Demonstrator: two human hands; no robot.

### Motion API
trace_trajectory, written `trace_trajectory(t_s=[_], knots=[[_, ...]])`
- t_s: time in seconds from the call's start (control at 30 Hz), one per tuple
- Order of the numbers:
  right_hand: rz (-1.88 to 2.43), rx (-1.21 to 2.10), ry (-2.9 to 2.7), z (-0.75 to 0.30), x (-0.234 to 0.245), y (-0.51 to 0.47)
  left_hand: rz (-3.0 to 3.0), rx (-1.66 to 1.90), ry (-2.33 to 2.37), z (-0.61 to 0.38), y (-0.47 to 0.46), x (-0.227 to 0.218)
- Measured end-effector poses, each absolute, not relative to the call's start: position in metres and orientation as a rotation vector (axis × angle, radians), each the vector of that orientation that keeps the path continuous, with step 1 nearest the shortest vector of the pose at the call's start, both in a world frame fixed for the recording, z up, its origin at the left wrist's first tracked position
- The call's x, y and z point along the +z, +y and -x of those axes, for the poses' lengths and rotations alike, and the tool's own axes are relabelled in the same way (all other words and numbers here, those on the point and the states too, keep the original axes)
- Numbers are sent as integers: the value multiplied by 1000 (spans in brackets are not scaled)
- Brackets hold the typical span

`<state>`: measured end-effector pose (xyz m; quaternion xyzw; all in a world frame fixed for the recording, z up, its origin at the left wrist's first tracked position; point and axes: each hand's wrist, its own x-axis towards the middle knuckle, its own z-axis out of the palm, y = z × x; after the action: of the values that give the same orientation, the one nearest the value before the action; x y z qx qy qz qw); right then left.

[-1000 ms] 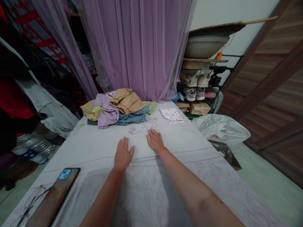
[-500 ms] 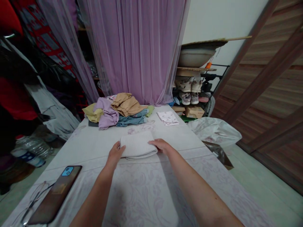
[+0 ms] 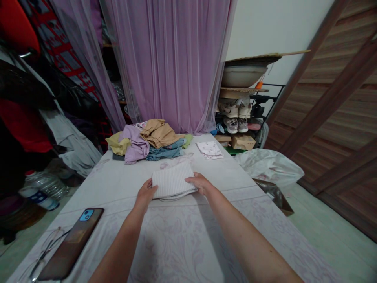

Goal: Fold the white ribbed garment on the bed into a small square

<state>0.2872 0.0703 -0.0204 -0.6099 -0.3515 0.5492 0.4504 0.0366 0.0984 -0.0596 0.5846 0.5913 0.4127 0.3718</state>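
Ribbed white knit cloth (image 3: 173,181): is lying folded in a thick band near the middle of a pale floral sheet (image 3: 165,251), slightly angled, its far edge higher on the left.
Left hand (image 3: 145,194): is touching the cloth's left end, with the fingers (image 3: 150,187) bending against its edge; they are not clenched, and I cannot tell whether they are gripping.
Right hand (image 3: 200,182): is lying over the cloth's right end, with the fingers (image 3: 190,179) extended across its top, not clenched; any grip cannot be told.
Far on the sheet: a heap of clothes (image 3: 147,143) in lilac, tan, denim and yellow is sitting beyond the cloth, and a small folded printed cloth (image 3: 209,150) is lying to its right.
Near left: a smartphone (image 3: 70,245) is lying face down on the sheet, its blue camera housing showing.
Behind: a sheer lilac curtain (image 3: 167,59) is hanging at the far end, beside a rack of shoes (image 3: 235,116).
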Motion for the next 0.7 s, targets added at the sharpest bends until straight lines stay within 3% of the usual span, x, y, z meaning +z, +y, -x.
trace_trajectory(t_s=[0.17,0.4,0.7], knots=[[1455,1346,-740,-299,3,69,-1652,929,1607,-54,91,-53],[1293,1310,-672,-291,32,65,-2459,832,1519,-100,42,-37],[1122,1348,-610,-269,64,57,-2276,1094,1574,-118,56,-34]])
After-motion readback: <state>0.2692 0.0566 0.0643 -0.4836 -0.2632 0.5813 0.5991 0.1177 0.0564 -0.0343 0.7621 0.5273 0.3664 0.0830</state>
